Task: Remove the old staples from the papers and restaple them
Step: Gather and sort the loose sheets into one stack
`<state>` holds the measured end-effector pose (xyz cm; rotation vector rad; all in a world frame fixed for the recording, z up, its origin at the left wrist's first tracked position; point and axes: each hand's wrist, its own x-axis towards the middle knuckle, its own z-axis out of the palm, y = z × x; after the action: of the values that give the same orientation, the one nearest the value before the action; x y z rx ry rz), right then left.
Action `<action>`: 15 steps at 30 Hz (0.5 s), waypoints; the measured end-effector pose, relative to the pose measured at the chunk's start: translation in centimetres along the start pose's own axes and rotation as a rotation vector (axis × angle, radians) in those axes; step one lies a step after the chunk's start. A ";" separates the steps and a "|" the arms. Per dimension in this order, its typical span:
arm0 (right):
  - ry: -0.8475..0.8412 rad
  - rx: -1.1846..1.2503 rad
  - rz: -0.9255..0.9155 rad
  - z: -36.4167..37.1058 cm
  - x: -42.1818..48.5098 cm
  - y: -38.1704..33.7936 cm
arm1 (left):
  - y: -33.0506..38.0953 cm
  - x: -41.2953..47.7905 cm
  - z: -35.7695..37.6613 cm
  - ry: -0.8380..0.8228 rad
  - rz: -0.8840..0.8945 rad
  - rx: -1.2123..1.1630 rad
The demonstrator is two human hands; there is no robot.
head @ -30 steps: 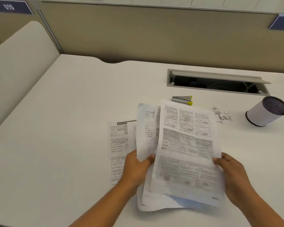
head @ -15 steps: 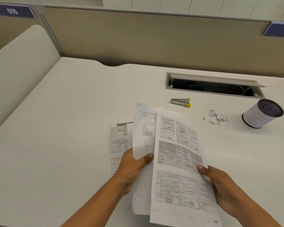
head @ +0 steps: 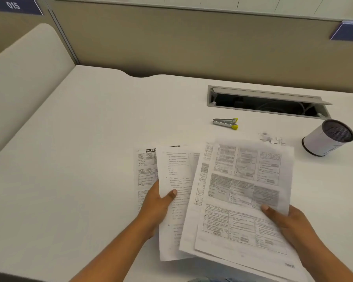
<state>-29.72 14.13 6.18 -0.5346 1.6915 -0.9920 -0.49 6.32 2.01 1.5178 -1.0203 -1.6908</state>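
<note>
Several printed sheets are fanned out above the white desk (head: 90,159). My left hand (head: 158,202) pinches a text sheet (head: 175,200) at its left edge, thumb on top. My right hand (head: 287,222) grips the sheets with tables (head: 243,192) at their right edge, thumb on the top page. One more printed sheet (head: 146,169) lies flat on the desk, partly hidden by the held pages. A small metal stapler with yellow ends (head: 226,123) lies on the desk beyond the papers, apart from both hands.
A little heap of torn paper bits (head: 271,137) lies right of the stapler. A white cylindrical mesh cup (head: 326,140) lies tipped at the far right. An open cable slot (head: 265,103) is set into the desk at the back. A beige partition wall (head: 171,43) stands behind.
The held sheets have spread apart into a wider fan and turned more to the right. My right hand has shifted right with the table pages; my left hand still holds the text sheet.
</note>
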 end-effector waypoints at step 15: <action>-0.294 0.162 0.101 2.9 1.1 -1.4 | 3.9 -2.0 2.2 -0.364 0.035 -0.148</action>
<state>-27.60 11.51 6.37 -0.4593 1.3510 -0.9194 -2.56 6.37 6.45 1.1160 -1.0658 -2.0154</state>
